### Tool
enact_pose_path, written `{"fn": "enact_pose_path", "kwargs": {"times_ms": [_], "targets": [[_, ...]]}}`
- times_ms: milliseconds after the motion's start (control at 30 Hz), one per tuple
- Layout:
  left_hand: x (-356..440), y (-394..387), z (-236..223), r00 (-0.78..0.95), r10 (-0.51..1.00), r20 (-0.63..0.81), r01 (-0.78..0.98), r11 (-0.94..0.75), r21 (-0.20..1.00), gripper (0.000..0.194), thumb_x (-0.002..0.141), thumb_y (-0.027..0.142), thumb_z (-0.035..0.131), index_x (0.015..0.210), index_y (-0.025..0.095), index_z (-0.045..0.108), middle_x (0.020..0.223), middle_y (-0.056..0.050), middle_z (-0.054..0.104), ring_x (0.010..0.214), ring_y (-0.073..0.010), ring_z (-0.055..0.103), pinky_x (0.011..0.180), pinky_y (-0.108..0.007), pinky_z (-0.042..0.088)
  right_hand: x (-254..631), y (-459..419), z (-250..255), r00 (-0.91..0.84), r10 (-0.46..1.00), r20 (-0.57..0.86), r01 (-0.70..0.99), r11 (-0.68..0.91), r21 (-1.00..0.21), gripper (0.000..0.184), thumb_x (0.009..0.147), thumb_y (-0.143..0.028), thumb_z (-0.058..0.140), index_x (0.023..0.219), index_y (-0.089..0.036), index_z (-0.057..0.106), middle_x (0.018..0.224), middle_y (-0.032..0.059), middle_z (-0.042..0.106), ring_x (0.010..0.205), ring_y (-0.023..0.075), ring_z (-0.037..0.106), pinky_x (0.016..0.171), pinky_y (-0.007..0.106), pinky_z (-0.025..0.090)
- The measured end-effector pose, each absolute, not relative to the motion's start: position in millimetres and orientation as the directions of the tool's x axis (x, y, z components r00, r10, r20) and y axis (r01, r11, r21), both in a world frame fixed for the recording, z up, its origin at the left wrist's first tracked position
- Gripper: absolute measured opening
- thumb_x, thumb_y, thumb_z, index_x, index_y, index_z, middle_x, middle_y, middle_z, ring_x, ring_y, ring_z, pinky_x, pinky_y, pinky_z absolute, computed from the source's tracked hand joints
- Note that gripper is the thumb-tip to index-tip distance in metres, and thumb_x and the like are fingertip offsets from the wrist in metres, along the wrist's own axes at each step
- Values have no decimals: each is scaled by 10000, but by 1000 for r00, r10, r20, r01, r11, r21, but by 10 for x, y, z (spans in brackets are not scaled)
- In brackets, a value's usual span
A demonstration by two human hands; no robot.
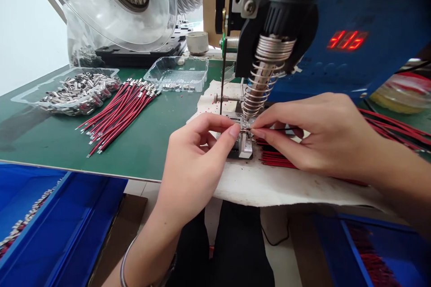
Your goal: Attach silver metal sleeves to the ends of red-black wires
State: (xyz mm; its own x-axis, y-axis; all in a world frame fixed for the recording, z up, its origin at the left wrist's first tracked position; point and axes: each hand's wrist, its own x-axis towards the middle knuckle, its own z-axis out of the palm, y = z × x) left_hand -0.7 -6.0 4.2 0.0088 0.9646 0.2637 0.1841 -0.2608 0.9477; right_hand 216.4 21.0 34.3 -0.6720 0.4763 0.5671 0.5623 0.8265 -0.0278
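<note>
Under the spring-wrapped soldering iron (261, 76), both hands meet at a small metal fixture (247, 148). My left hand (197, 157) is closed in a pinch at the fixture's left side; the tiny piece between its thumb and forefinger is too small to make out. From the right, my right hand (319, 132) pinches a thin wire, whose dark length (284, 129) shows behind the thumb and fingers. The iron's tip comes down close to the fingertips, partly hidden. Beneath the right hand lie red and black wires (274, 159) on a white cloth (269, 188).
Finished-looking red wires with metal ends (124, 112) lie on the green table (148, 143), beside a clear tray of metal connectors (81, 92). Another clear tray (182, 74) stands behind. A blue machine (336, 71) with red digits fills the right. Blue bins (77, 224) sit below.
</note>
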Motion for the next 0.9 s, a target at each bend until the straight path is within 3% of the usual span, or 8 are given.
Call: {"fn": "enact_pose_path", "kwargs": {"times_ms": [900], "targets": [[9,-56,22,6,960,279,199,-275,941,109,951,293,790,866,225,781,706,40,669,529,-71,441,472,-235,343,2155,211,368,-671,471,573,554,832,-36,105,963,-118,659,885,-173,703,682,-43,707,550,84,598,541,234,395]]}}
